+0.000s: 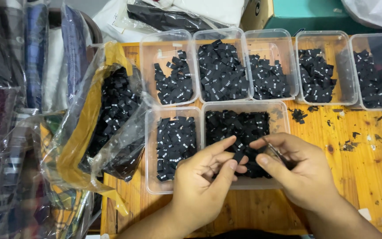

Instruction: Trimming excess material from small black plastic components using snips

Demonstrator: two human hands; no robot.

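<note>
Left hand [202, 179] pinches a black label [238, 156] over a clear tub [284, 116]; right hand [295, 170] grips small scissors [276, 152] beside it.

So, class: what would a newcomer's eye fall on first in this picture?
Seven clear plastic tubs of small black fabric labels, set in two rows on the wooden table. At the front, the left hand and right hand pinch a label over the front tub. A clear bag of labels lies left.
</note>
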